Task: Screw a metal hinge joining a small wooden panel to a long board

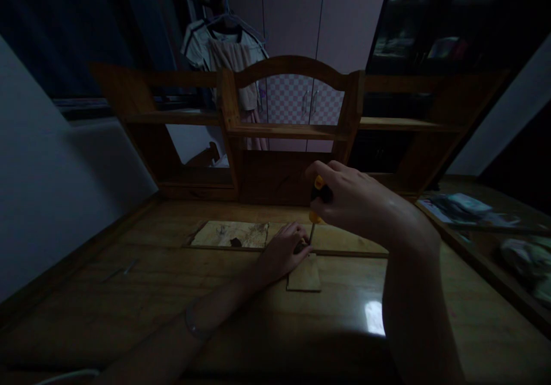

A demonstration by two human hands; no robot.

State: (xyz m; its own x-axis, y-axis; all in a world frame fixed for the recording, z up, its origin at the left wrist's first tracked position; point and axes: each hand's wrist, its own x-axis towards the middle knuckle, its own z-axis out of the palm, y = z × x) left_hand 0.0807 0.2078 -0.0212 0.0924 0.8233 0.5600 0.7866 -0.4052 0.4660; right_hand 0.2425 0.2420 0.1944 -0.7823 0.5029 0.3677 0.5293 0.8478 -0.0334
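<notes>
My right hand (344,198) is wrapped round the yellow and black handle of a screwdriver (315,217), its shaft pointing down. The tip meets the wood beside my left hand (287,247), whose fingers are bent and close together at that spot; what they hold, if anything, is too small and dark to tell. Beneath both hands lies a long wooden board (344,240), its left part pale and rough with dark stains. A small square wooden piece (305,276) sits just in front of the board, by my left fingertips.
The wooden desk top (172,304) carries a shelf unit (288,131) along its back. A thin object (124,269) lies at the left. Papers and cloth (465,207) are at the right. Clothes (228,52) hang behind the shelf.
</notes>
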